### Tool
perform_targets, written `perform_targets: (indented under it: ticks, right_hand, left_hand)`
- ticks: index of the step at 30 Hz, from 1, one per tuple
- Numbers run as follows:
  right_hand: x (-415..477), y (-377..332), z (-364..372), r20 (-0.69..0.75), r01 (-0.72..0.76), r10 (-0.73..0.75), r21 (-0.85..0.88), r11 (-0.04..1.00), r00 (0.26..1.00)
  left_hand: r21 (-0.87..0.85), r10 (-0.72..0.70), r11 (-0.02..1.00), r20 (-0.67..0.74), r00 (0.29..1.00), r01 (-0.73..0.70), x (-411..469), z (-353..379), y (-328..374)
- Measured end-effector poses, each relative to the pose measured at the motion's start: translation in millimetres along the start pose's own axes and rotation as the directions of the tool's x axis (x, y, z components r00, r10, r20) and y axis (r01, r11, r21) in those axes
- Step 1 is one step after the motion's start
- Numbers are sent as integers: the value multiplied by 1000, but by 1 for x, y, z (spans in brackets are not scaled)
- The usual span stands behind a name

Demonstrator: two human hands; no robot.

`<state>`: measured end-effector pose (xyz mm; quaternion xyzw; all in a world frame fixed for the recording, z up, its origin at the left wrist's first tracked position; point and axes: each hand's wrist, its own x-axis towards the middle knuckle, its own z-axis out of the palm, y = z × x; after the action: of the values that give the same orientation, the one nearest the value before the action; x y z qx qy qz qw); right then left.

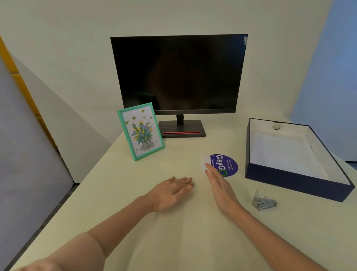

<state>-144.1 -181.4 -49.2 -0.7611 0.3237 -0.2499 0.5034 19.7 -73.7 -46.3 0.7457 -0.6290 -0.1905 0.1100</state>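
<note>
My left hand (172,193) lies flat over the cream table (178,237) with fingers straight, holding nothing. My right hand (220,186) is held edge-on with straight fingers, its fingertips over the left rim of a round purple and white sticker (226,164) on the table. A small metal stapler (263,202) lies to the right of my right hand. An open dark blue box (294,179) with white lining stands at the right.
A black monitor (179,74) stands at the back on its base (182,129). A teal picture frame (140,132) with a flower drawing leans upright left of the base. The table's left edge drops to the floor.
</note>
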Motion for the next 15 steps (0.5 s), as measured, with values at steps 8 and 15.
perform_targets:
  ticks: [8, 15]
  right_hand:
    - [39, -23, -3, 174, -25, 64, -220, 975, 983]
    - [32, -25, 8, 339, 57, 87, -392, 918, 937]
  left_hand:
    - [-307, -338, 920, -308, 889, 243, -23, -24, -27]
    - [-46, -300, 954, -142, 943, 296, -4, -13, -37]
